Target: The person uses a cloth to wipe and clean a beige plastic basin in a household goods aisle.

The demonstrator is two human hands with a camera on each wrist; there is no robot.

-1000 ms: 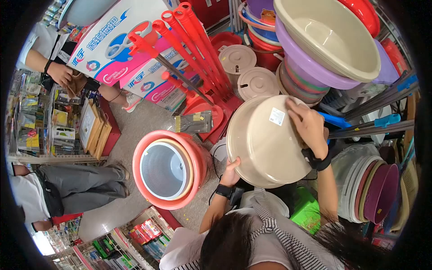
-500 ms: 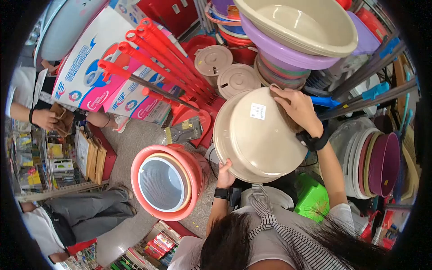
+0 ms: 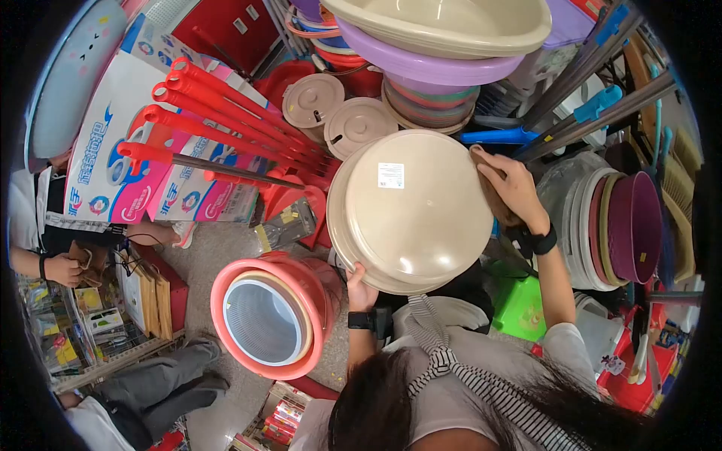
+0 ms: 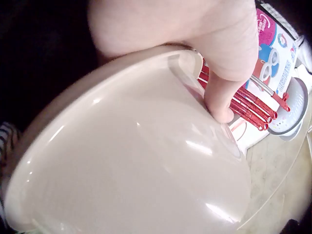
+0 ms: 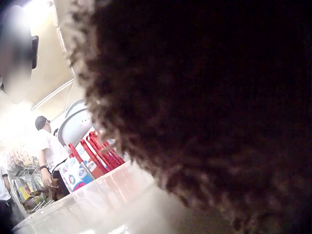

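A beige basin [image 3: 421, 218], its base with a white label facing the camera, is held tilted in front of the body. The left hand [image 3: 362, 292] grips its rim at the lower left; in the left wrist view the left hand [image 4: 195, 39] has its thumb over the edge of the basin [image 4: 126, 146]. At the upper right side, the right hand [image 3: 516, 189] holds a brown fuzzy cloth [image 3: 496, 194] against the basin. That cloth [image 5: 195, 117] fills most of the right wrist view and hides the fingers there.
Nested tubs in a pink bucket [image 3: 325, 304] stand on the floor at left. Behind are red-handled dustpans [image 3: 226, 124], lidded beige bins [image 3: 361, 126] and stacked basins [image 3: 451, 69]. Purple basins [image 3: 635, 229] and a green container [image 3: 520, 308] are at right. Another person [image 3: 64, 267] stands far left.
The basin has turned so its base faces the camera more fully. The right hand and cloth have moved from over the base to its right edge. The head view has shifted.
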